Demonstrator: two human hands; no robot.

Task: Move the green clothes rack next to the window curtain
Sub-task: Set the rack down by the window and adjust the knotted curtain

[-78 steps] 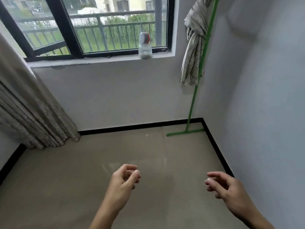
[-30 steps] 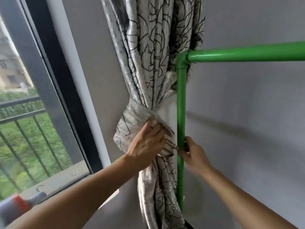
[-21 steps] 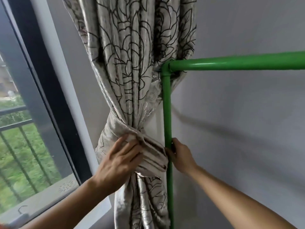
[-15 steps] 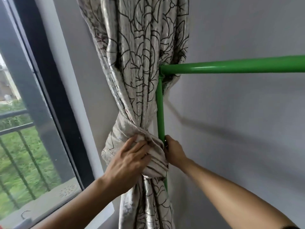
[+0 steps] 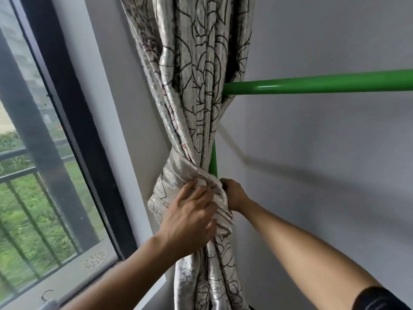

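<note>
The green clothes rack [image 5: 312, 85], its upright tucked behind the tied curtain [image 5: 196, 86], is gripped by the right hand [image 5: 234, 193] curled round the pole; beside that grip the knot [image 5: 176, 180] is pressed back by the flat, spread left hand [image 5: 190, 213], and should be kept clear during shifting

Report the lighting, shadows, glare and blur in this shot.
Head view: soft daylight enters from the window at left; the green rack carries a pale glare streak along its top bar; a diffuse slanted shadow lies on the wall below it; the wide lens tilts the window frame; the sill at bottom left is blurred.
</note>
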